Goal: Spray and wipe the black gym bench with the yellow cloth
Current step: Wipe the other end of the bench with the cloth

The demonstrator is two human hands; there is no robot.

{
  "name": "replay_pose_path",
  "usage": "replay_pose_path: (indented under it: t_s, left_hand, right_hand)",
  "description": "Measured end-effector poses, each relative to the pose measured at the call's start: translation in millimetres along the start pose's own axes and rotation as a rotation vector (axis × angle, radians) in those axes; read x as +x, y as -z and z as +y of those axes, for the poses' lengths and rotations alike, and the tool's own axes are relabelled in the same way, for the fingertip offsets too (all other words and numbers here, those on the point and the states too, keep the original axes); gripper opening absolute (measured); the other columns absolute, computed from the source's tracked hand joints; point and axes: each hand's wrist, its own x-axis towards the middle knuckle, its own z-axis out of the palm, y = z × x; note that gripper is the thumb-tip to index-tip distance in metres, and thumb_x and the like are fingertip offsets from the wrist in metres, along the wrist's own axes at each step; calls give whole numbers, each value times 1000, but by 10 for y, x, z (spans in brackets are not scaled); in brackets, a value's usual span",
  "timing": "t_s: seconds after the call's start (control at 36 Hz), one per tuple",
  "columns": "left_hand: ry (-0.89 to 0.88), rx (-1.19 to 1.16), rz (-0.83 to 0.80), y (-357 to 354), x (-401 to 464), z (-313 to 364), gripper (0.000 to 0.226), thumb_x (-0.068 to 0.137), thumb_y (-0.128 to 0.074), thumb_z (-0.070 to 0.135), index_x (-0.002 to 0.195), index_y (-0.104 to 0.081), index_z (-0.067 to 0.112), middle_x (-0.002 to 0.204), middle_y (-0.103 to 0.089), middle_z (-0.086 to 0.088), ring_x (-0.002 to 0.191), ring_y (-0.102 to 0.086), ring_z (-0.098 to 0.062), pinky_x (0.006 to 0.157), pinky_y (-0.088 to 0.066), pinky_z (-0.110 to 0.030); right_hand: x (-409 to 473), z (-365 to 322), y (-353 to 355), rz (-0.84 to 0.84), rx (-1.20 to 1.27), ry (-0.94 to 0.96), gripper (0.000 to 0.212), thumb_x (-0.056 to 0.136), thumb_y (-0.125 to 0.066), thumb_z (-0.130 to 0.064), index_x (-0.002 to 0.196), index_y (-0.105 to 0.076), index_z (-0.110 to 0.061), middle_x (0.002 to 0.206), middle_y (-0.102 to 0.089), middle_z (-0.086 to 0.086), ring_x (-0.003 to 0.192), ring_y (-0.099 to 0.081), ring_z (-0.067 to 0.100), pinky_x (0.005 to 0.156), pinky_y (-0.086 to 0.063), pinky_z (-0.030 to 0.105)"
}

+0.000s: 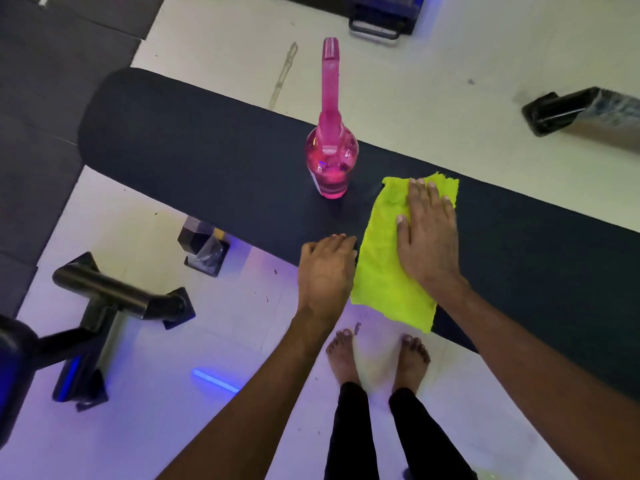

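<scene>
Yellow cloth (391, 271), fuzzy microfibre weave, ragged at its far edge, lies folded lengthwise across the black gym bench (207, 161). Its near end hangs over the table's front edge. Right hand (427, 233) lies flat on the cloth's far half, palm down, fingers (420, 192) straight and slightly spread, reaching almost to the cloth's far hem; nothing is gripped. Left hand (325, 271) sits just beside the cloth's left edge, at the front edge of the table, fingers loosely bent, tips touching the padded surface, holding nothing.

Bench top: long, matte black, finely textured padding, rounded at the left end; it runs diagonally from upper left to lower right.

Spray bottle (330, 161): translucent pink plastic, round-bodied, standing upright on the table to the left of the cloth and apart from it. Pink liquid is visible inside; level cannot be read from above. Its pink trigger head points away from the person.

Below the table: pale floor tiles (156, 393) with bluish-purple light reflections, bare feet (377, 358) under black trouser legs, and black metal frame tubing (114, 292) with flat foot plates at left.
</scene>
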Motion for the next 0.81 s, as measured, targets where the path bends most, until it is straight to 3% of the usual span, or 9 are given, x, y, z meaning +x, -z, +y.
replay_pose_path:
  t_s: [0.08, 0.14, 0.19, 0.36, 0.47, 0.56, 0.61, 0.67, 0.81]
  left_hand:
    - [111, -43, -110, 23, 114, 133, 36, 107, -54, 31, 137, -63, 16, 124, -68, -8, 115, -58, -31, 92, -45, -42]
    - [185, -86, -124, 15, 184, 195, 39, 104, -59, 36, 138, -62, 18, 124, -65, -7, 115, -57, -28, 89, -47, -40]
    - [237, -115, -122, -7, 233, 252, 36, 101, -64, 37, 132, -64, 19, 119, -66, -5, 112, -60, -26, 85, -48, -39]
    - [418, -216, -101, -66, 288, 352, 18, 94, -74, 29, 108, -67, 20, 105, -74, -3, 99, -69, -27, 76, -51, -34]
    - [505, -405, -51, -46, 267, 374, 6, 90, -76, 20, 94, -72, 20, 95, -75, -1, 90, -69, -23, 74, -50, -30]
    - [502, -557, -28, 4, 237, 340, 8, 88, -79, 17, 87, -72, 19, 77, -67, 7, 73, -63, -10, 69, -48, -24]
    - [524, -641, -47, 50, 222, 300, 9, 88, -80, 17, 86, -71, 19, 73, -66, 7, 69, -60, -6, 66, -46, -22]
    - [554, -748, -77, 92, 199, 265, 9, 89, -79, 14, 88, -71, 17, 75, -68, 3, 73, -62, -11, 73, -49, -24]
    - [493, -912, -104, 212, 83, 230, 19, 92, -75, 6, 104, -69, 19, 68, -70, 7, 71, -65, -6, 81, -51, -29]
  right_hand:
    - [-212, 78, 150, 107, 96, -81, 52, 106, -50, -17, 153, -51, 4, 154, -58, 24, 146, -53, 41, 116, -39, 53]
    - [-349, 106, 204, 135, 125, -185, 45, 104, -59, -16, 146, -59, 2, 133, -70, 25, 126, -65, 44, 105, -43, 52]
    - [-450, 109, 230, 76, 134, -317, 44, 103, -65, -22, 142, -61, -2, 124, -72, 23, 117, -63, 45, 101, -41, 52]
    - [-577, -20, 219, -92, 211, -598, 61, 95, -79, -36, 142, -52, -7, 139, -59, 19, 130, -56, 42, 107, -39, 53]
    - [-492, -128, 206, -100, 361, -715, 53, 96, -80, -20, 138, -50, -7, 132, -68, 18, 129, -60, 41, 109, -43, 51]
    - [-443, -162, 228, -86, 545, -833, 45, 95, -76, -7, 133, -52, -7, 119, -73, 18, 118, -67, 41, 96, -50, 43]
    - [-425, -150, 256, -81, 630, -873, 42, 93, -75, -7, 131, -57, -7, 105, -69, 10, 108, -67, 36, 84, -48, 37]
    - [-423, -116, 291, -75, 710, -894, 42, 91, -78, -9, 129, -61, -9, 96, -62, 3, 95, -63, 29, 78, -45, 33]
    - [-489, 43, 415, -121, 1103, -1015, 53, 87, -83, -2, 133, -59, -15, 115, -66, 8, 84, -64, 18, 74, -53, 35]
